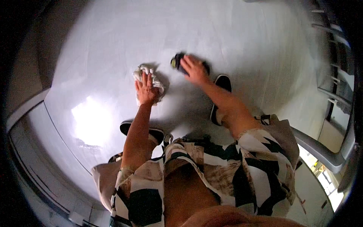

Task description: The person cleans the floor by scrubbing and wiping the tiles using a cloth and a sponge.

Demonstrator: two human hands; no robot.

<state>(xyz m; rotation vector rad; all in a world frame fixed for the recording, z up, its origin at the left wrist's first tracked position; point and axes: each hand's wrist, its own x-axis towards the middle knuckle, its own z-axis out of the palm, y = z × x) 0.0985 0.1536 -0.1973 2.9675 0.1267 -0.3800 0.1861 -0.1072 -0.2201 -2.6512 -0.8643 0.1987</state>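
Note:
My left hand (148, 90) presses down on a crumpled white rag (143, 70) against the pale, smooth surface, its fingers laid over the cloth. To the right of it, my right hand (193, 69) rests on a dark object with a yellow-green end (174, 62), gripping it from above. That object is blurred and partly hidden by the hand, so its exact kind is unclear. The whitish surface (124, 34) under both hands is slightly streaked, with a bright light reflection at left.
My dark shoes (224, 82) stand on the same surface, one beside each arm. Along the left runs a seam with a grey ledge (26, 109). A curved grey rail (317, 145) and a rack-like structure (336, 75) are on the right.

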